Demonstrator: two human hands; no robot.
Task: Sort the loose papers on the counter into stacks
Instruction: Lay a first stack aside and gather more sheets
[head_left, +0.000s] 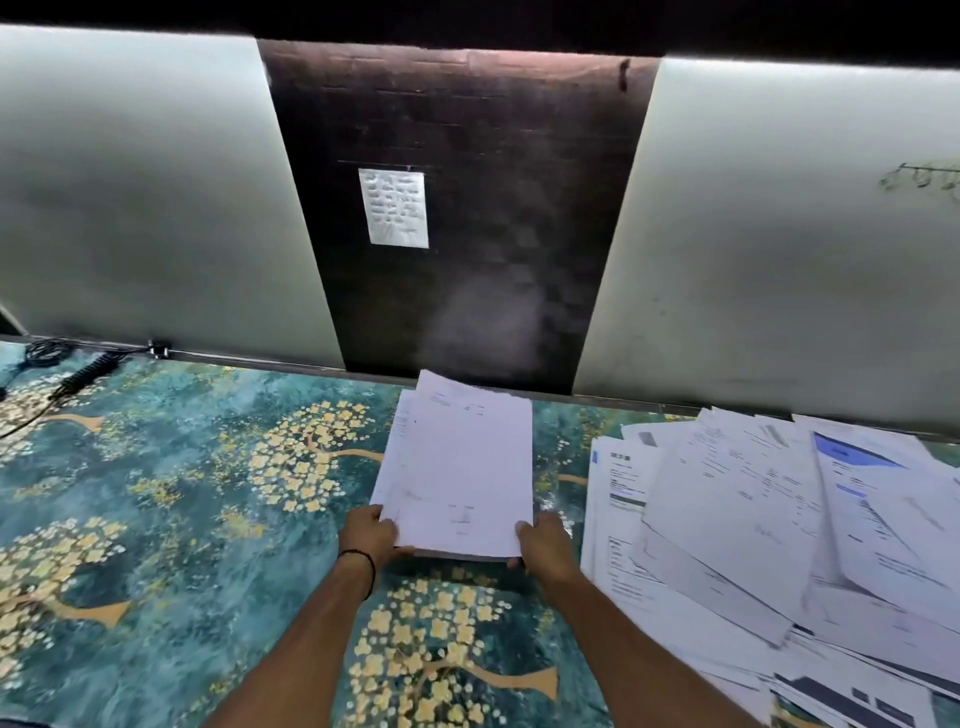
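Observation:
A stack of white printed papers (460, 462) lies at the middle of the counter (182, 467), its sheets slightly fanned at the far end. My left hand (370, 535) grips the stack's near left corner, thumb on top. My right hand (545, 543) grips the near right corner the same way. The near edge of the stack is lifted a little off the counter. To the right sprawls a messy pile of loose papers (779, 519), overlapping at many angles, some with blue and dark headers.
The counter has a teal cover with gold blossom trees. Black cables (67, 374) lie at the far left corner. A wall with white panels and a dark centre panel rises behind, with a handwritten note (395, 208) pinned on it.

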